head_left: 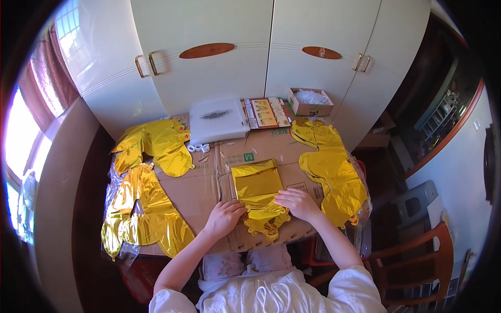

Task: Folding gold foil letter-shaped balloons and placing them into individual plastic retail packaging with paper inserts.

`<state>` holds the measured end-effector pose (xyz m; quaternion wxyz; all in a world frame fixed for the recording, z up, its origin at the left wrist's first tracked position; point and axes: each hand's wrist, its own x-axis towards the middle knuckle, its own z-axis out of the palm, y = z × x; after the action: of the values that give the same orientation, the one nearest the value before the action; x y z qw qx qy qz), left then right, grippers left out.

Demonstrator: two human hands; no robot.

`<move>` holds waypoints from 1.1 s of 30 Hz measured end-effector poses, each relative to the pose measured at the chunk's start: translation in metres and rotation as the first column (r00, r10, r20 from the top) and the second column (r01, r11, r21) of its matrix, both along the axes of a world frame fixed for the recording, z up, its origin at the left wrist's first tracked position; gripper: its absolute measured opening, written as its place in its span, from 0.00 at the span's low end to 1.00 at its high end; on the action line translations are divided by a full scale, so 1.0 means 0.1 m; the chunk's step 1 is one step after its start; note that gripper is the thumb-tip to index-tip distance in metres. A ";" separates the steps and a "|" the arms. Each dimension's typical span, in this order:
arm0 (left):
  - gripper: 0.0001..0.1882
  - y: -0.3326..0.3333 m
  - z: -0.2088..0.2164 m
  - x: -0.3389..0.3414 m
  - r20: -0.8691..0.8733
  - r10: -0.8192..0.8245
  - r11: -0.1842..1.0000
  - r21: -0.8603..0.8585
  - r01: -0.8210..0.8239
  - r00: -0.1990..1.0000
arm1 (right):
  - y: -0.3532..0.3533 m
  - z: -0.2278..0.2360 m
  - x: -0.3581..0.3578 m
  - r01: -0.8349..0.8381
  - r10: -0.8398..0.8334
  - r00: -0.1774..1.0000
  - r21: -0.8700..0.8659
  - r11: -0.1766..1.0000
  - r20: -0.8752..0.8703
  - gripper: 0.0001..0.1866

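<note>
A gold foil balloon [259, 183], folded into a rough rectangle with a crumpled lower end, lies flat before me on a cardboard sheet [198, 195]. My left hand [225, 216] is at its left edge, the curled fingertips closed on the foil. On the opposite side, my right hand [298, 203] grips the right edge, its fingers reaching over the foil and the thumb partly hidden. Both hands sit at about the same height, where the smooth upper part meets the wrinkled lower part.
Flat gold balloons lie at the left [143, 208], far left [156, 143] and right [331, 169]. Along the back are a white plastic package [218, 122], a printed packet [265, 113] and a box [311, 104] of clear plastic. Cabinets [209, 73] stand behind; a wooden chair [417, 261] is at right.
</note>
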<state>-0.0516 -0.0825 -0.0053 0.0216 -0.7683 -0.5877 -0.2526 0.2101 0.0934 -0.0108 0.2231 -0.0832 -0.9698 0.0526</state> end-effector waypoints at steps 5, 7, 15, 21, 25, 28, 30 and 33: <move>0.14 0.03 0.15 -0.03 0.022 0.093 0.989 -0.115 -0.089 0.995 | 0.12 0.11 0.09 0.006 -0.007 0.999 0.024 1.000 0.048 0.20; 0.18 0.08 0.20 0.01 0.068 0.126 0.985 -0.124 -0.117 0.990 | 0.18 0.13 0.02 0.094 -0.100 0.994 -0.124 0.988 -0.049 0.20; 0.38 0.25 0.01 0.43 -0.118 0.152 0.975 -0.147 -0.168 0.981 | 0.54 0.02 -0.64 0.188 -0.211 0.971 -0.182 0.965 -0.116 0.21; 0.36 0.23 -0.07 0.55 -0.145 0.187 0.969 -0.134 -0.206 0.972 | 0.59 -0.19 -0.78 0.172 -0.166 0.983 -0.070 0.983 0.078 0.24; 0.35 0.20 -0.10 0.60 -0.123 0.176 0.973 -0.132 -0.191 0.977 | 0.57 -0.23 -0.79 0.164 -0.158 0.984 -0.070 0.984 0.085 0.23; 0.34 0.21 -0.11 0.66 -0.127 0.183 0.974 -0.108 -0.197 0.975 | 0.58 -0.23 -0.79 0.173 -0.167 0.981 -0.060 0.983 0.096 0.23; 0.34 0.21 -0.09 0.68 -0.139 0.183 0.972 -0.119 -0.200 0.973 | 0.60 -0.25 -0.79 0.170 -0.160 0.982 -0.096 0.981 0.097 0.23; 0.35 0.19 -0.10 0.69 -0.122 0.181 0.972 -0.131 -0.197 0.976 | 0.61 -0.17 -0.80 0.195 -0.183 0.971 -0.065 0.979 0.157 0.24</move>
<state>0.0171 -0.0632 -0.0158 0.0228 -0.7211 -0.6727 -0.1644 0.1300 0.1548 -0.0279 0.1498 -0.1875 -0.9687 0.0633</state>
